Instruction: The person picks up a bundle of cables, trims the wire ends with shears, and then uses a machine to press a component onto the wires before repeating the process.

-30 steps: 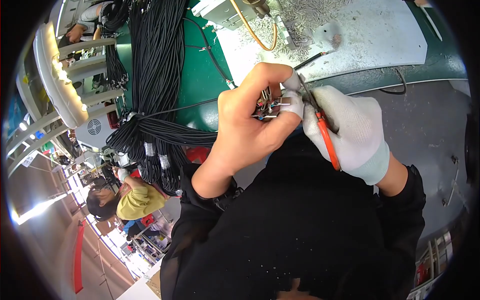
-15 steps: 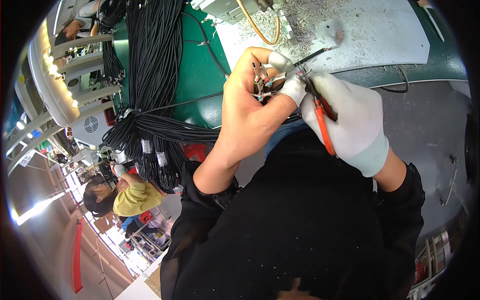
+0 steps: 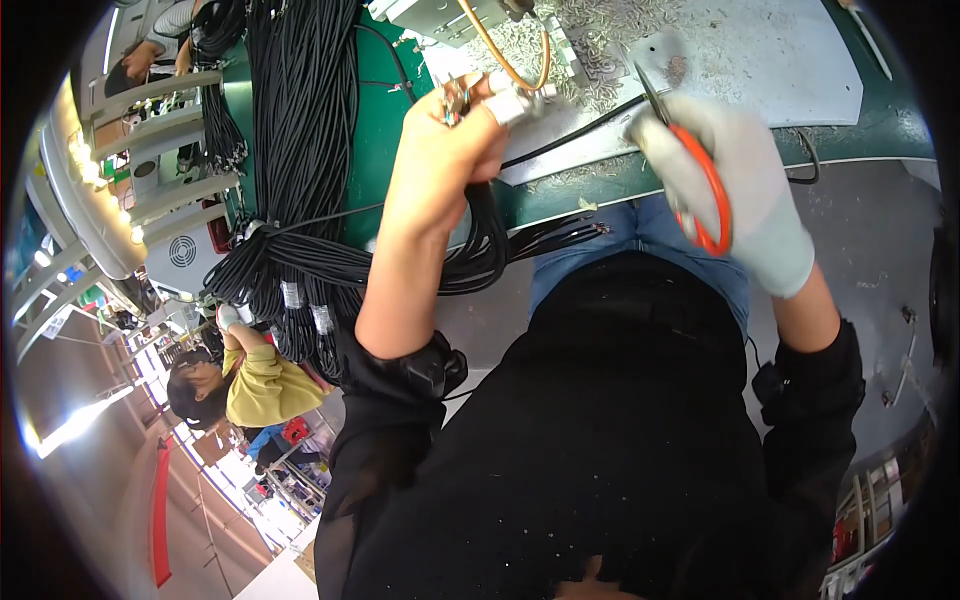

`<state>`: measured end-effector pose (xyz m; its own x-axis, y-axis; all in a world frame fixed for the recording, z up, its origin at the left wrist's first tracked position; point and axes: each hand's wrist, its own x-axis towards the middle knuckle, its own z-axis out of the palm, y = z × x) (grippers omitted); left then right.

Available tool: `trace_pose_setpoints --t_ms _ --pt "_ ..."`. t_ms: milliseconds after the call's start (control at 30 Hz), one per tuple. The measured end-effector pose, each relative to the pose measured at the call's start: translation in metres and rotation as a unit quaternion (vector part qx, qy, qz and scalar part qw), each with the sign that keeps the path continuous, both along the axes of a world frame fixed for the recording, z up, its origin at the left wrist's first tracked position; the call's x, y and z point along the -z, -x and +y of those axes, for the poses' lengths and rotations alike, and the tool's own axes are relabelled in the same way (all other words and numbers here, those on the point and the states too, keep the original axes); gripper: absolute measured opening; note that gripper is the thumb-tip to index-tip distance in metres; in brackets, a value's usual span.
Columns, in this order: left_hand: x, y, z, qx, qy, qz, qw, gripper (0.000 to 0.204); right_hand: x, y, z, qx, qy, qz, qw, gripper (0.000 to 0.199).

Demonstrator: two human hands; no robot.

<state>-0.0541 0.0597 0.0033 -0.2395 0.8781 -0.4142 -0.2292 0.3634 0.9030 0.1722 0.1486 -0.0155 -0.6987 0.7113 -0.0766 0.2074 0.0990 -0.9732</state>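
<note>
My left hand (image 3: 450, 145), with white coverings on its thumb and a fingertip, is closed around a bunch of black cables (image 3: 487, 235). Their stripped ends with small metal terminals (image 3: 455, 100) poke out above the fingers. The cables loop down below the wrist, and several bare ends hang over my lap. On the right, my gloved right hand (image 3: 735, 185) grips scissors with red handles (image 3: 712, 190). Their dark blades (image 3: 650, 92) point up and left, apart from the cables. A single black cable (image 3: 575, 135) lies between my hands.
A grey metal machine (image 3: 440, 22) with an orange hose (image 3: 545, 65) stands at the far edge. Metal clippings (image 3: 610, 60) cover part of a pale board (image 3: 770, 75) on the green table (image 3: 385, 180). Thick black cable bundles (image 3: 305, 120) lie left. A co-worker in yellow (image 3: 270, 388) is farther left.
My hands have moved apart: the left went up and left toward the machine with the cables, while the right swung right with the scissors, away from the cable ends.
</note>
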Motion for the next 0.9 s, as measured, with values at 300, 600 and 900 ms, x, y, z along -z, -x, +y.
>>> trace_pose_setpoints --t_ms 300,600,900 --pt "0.017 0.019 0.05 -0.001 -0.023 -0.03 0.999 0.012 -0.012 0.05 0.074 -0.074 0.042 0.001 0.996 0.033" --pt "0.033 0.035 0.061 0.039 -0.008 -0.083 0.996 0.012 -0.019 0.071 0.102 -0.112 0.14 -0.109 0.978 0.038" --pt "0.031 0.021 0.07 -0.004 -0.028 -0.029 0.999 0.012 -0.019 0.073 0.111 -0.115 0.124 -0.136 0.976 0.038"
